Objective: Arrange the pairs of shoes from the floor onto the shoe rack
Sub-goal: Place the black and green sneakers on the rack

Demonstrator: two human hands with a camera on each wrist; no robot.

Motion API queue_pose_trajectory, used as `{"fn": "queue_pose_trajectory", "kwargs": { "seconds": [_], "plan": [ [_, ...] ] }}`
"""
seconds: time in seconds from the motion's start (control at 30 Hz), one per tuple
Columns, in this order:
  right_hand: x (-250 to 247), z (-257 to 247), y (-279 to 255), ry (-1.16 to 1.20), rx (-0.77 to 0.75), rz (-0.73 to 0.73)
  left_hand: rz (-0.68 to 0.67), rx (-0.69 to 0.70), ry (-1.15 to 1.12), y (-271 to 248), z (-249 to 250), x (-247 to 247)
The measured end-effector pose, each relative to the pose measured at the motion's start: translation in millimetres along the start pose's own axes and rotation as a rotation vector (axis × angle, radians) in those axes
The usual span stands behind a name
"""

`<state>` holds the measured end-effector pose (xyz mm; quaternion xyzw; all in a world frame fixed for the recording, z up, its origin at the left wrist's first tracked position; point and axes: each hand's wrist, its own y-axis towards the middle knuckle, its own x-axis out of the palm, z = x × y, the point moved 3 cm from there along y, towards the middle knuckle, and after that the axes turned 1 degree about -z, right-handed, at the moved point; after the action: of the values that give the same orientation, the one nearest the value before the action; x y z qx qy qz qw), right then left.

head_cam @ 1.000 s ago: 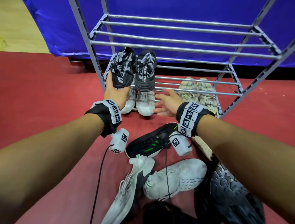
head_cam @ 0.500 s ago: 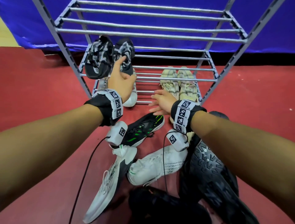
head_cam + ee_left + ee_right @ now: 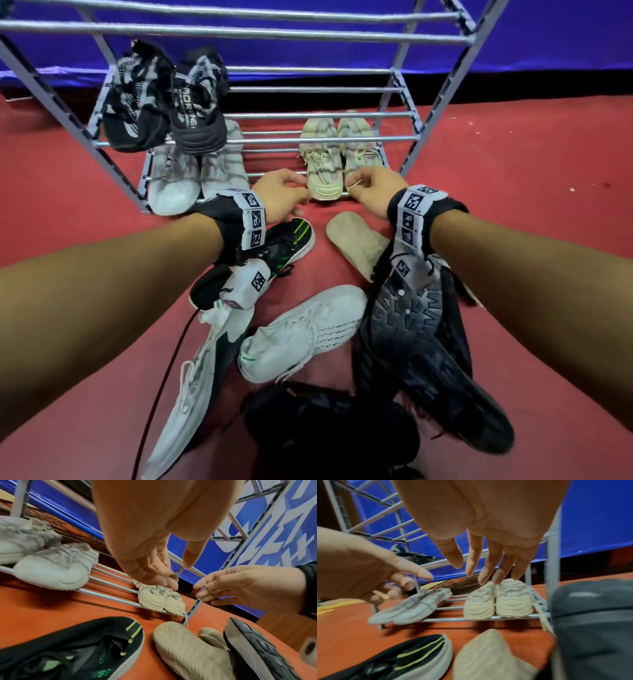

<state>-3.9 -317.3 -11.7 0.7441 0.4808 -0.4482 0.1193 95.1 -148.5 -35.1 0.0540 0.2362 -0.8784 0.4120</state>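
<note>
The grey metal shoe rack (image 3: 342,139) carries three pairs. A black-and-white patterned pair (image 3: 171,102) sits on the middle shelf at the left, with a white-grey pair (image 3: 195,171) below it. A cream pair (image 3: 339,157) (image 3: 498,601) (image 3: 161,599) stands on the bottom shelf at the right. My left hand (image 3: 284,192) (image 3: 179,574) and right hand (image 3: 366,188) (image 3: 476,572) hover just in front of the cream pair. Both have relaxed fingers and hold nothing.
Loose shoes lie on the red floor under my arms. They are a black shoe with green stripes (image 3: 291,240), a beige shoe sole-up (image 3: 356,246), a white sneaker (image 3: 301,335), a white-and-black sneaker (image 3: 198,377) and black shoes (image 3: 421,342). A blue wall stands behind the rack.
My left hand has come off the black-and-white pair on the middle shelf and dropped down and right. Both hands now sit in front of the cream pair.
</note>
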Motion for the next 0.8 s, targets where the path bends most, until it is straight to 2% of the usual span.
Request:
{"fn": "queue_pose_trajectory", "kwargs": {
  "seconds": [0.17,0.27,0.37,0.53,0.63,0.7,0.8],
  "plan": [
    [-24,61,2,-0.115,0.22,-0.025,-0.081,-0.017,0.052,5,7,31],
    [-27,85,-5,-0.173,0.267,-0.06,-0.125,-0.03,0.049,7,14,46],
    [-31,94,-8,-0.124,0.308,-0.077,-0.141,-0.031,0.055,7,17,57],
    [-37,91,-5,-0.132,0.309,-0.125,-0.165,-0.031,0.058,3,9,68],
    [-35,82,-1,-0.085,0.296,-0.151,-0.227,-0.039,0.089,-1,-3,70],
    [-28,71,0,-0.009,0.319,-0.193,-0.289,-0.057,0.151,-8,-8,69],
    [-6,56,-1,0.268,0.435,-0.324,-0.482,-0.029,0.348,-27,-16,74]
  ]
}}
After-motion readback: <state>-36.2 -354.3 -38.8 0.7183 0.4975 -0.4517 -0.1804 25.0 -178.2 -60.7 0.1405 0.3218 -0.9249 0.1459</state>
